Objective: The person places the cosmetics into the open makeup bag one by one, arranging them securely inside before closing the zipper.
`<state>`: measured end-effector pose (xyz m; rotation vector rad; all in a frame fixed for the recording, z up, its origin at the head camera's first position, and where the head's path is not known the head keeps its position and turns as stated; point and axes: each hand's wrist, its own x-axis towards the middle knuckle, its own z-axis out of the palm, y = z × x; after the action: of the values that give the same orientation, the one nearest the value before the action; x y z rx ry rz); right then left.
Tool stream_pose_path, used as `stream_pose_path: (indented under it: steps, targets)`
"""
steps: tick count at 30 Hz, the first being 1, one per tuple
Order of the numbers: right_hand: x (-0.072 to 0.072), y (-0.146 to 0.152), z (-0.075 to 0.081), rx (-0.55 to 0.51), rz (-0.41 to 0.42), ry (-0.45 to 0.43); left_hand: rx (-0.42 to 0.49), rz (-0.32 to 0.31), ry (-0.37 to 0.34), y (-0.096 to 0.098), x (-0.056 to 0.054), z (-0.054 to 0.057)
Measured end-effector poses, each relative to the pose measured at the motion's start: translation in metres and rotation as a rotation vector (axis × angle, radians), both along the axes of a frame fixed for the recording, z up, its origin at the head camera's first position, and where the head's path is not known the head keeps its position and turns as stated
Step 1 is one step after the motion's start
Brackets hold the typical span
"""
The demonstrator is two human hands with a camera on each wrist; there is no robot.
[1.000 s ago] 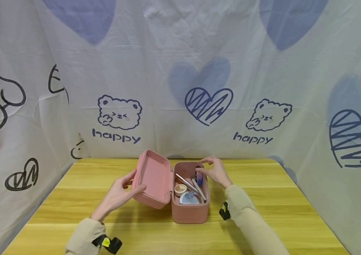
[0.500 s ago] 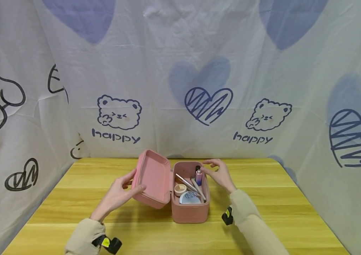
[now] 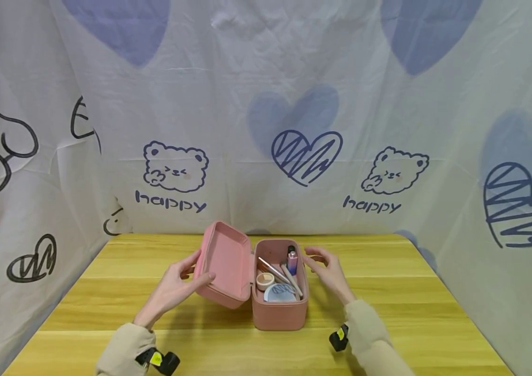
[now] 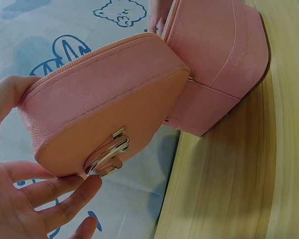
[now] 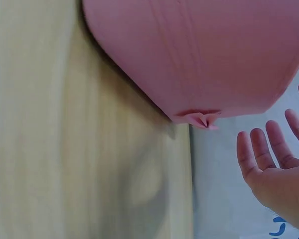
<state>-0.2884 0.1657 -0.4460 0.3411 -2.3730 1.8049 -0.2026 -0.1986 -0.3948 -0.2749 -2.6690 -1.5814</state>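
A pink cosmetic case (image 3: 279, 317) stands on the table with its lid (image 3: 229, 261) swung out to the left. My left hand (image 3: 172, 288) holds that lid by its left edge, thumb at the rim and fingers under the outer side, beside a metal-fitted handle (image 4: 108, 158). Inside the case lie a pink-and-blue tube (image 3: 292, 262), a small round jar (image 3: 264, 281), a white compact (image 3: 279, 293) and slim sticks (image 3: 290, 279). Just right of the case's far right corner, my right hand (image 3: 331, 272) has relaxed fingers and holds nothing; contact with the wall cannot be told.
A wooden table (image 3: 379, 303) spreads to both sides of the case and in front of it. Behind it hangs a white cloth (image 3: 247, 209) printed with hearts and bears. A pink fabric tab (image 5: 202, 119) sticks out low on the case.
My right hand has let go of the pink-and-blue tube, which stays standing in the case, and has drawn back right and toward me. The left hand and lid have not moved.
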Motion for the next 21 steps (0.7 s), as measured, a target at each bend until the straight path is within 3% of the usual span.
stream_pose_path:
  steps: [5,11,21]
  targets:
    - [0.007,0.0,-0.008,-0.051,-0.008,-0.055,0.019,0.005,0.002,0.001,-0.001,-0.001]
    - [0.013,0.0,-0.014,-0.105,-0.012,-0.06,0.037,0.02,-0.001,0.003,0.0,-0.002]
    - [0.024,-0.003,-0.018,-0.064,-0.034,-0.054,0.144,0.045,0.018,0.01,-0.002,-0.007]
